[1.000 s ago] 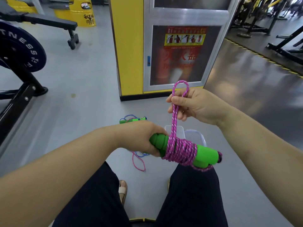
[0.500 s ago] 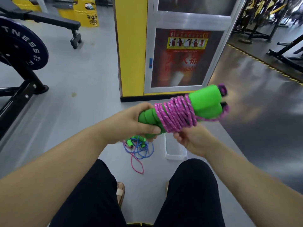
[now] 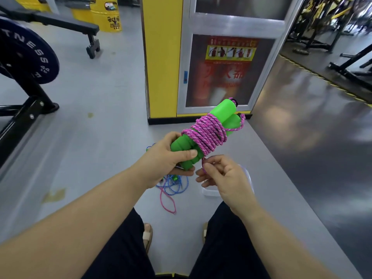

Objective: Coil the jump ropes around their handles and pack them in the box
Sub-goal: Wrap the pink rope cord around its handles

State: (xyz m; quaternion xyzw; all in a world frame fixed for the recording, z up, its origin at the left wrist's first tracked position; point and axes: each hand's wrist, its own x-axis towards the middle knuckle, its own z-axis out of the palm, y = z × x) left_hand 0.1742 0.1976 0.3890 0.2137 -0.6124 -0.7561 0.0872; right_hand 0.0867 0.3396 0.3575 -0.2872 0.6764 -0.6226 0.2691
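One jump rope (image 3: 207, 135) in left hand (image 3: 165, 160)

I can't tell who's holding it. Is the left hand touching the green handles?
Touching. The head view shows the left hand with fingers and thumb curled round the green handles, with no gap.

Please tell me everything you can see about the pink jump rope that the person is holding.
The pink jump rope is a braided cord, pink with pale flecks, wound many times around its two green handles, which look like foam and lie side by side, tilted up and away. The left hand grips the handles' near ends. The right hand pinches the loose cord end just below the coil. A short stretch of cord loops to the far handle tips.
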